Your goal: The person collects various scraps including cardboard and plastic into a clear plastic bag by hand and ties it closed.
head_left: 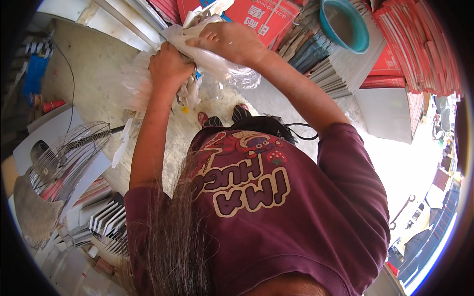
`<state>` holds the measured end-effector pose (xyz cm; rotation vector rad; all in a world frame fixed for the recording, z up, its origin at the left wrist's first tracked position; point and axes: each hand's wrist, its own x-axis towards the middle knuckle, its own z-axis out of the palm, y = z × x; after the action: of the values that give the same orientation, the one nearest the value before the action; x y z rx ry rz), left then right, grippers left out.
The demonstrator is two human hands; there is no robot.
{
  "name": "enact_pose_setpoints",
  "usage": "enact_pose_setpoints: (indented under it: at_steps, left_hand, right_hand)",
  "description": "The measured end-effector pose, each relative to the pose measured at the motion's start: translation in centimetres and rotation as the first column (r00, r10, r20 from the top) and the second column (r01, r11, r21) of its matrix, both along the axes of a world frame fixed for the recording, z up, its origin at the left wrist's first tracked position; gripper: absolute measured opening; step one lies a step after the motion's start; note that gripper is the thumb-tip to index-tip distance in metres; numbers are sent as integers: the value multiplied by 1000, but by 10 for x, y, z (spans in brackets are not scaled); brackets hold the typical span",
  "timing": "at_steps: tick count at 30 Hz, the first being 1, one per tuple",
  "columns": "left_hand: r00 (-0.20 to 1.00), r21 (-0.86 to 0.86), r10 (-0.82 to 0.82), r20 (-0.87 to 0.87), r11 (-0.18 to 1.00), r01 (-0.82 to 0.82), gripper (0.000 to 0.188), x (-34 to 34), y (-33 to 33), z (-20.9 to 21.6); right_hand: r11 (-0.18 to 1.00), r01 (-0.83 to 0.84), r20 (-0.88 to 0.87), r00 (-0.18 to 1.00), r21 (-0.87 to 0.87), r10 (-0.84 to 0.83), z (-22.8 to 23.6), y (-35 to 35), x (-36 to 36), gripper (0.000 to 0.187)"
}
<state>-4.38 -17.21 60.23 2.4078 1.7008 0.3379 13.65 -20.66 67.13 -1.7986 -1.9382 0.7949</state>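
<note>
Both of my arms reach forward to a bunch of crumpled clear plastic bag material [241, 78]. My left hand [170, 69] is closed around the gathered plastic, with part of it spreading out to the left. My right hand [229, 43] is closed on the same bunch from the other side, its fingers curled into the film. White and pale scraps [190, 93] hang below and between my hands. What lies inside the bunch, if anything, I cannot make out. Just beyond my hands lies a red carton [281, 24].
A teal basin [362, 34] rests on stacked flattened cardboard [353, 66] at the far right, beside piled red cartons [419, 44]. At left stands a wire-caged fan [69, 160]. A black bag [269, 128] hangs at my waist. Concrete floor [89, 64] shows ahead.
</note>
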Motion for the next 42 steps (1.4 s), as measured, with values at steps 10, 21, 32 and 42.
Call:
enact_pose_setpoints:
  at_steps: [10, 21, 32, 42]
  left_hand:
    - [991, 26, -55, -118, 998, 58, 51, 15, -15, 21]
    - [993, -19, -71, -95, 997, 70, 52, 17, -29, 21]
    - [998, -131, -57, 11, 990, 58, 56, 14, -35, 25]
    - [996, -75, -59, -73, 996, 53, 56, 14, -34, 17]
  right_hand:
    - [985, -83, -75, 993, 152, 96, -46, 10, 3, 44]
    - [924, -219, -898, 384, -315, -216, -59, 15, 11, 30]
    - [961, -61, -309, 940, 271, 147, -49, -20, 10, 35]
    - [990, -126, 92, 989, 63, 120, -35, -25, 9, 29]
